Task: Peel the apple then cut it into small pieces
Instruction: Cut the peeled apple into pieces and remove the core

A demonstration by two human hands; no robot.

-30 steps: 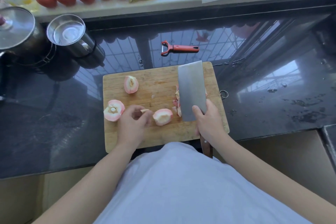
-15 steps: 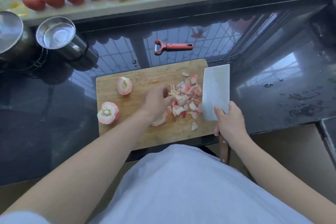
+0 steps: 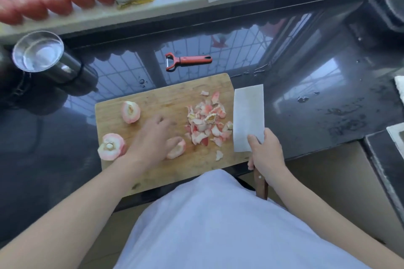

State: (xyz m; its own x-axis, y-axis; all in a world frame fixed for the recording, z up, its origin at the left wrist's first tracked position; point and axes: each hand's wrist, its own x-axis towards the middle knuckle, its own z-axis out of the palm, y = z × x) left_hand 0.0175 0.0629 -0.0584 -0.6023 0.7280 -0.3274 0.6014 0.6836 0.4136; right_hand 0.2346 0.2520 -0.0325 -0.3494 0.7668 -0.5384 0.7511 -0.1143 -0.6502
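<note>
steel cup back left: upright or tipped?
Upright. The cup stands on the counter with its open rim facing up; what is inside cannot be told.

Left hand [image 3: 150, 140] back from the chopped pieces [image 3: 206, 124] onto the apple chunk [image 3: 177, 148].

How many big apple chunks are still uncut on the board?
3: one at the cutting board's far left, one on its left edge, one under the left hand. None looks hidden.
</note>
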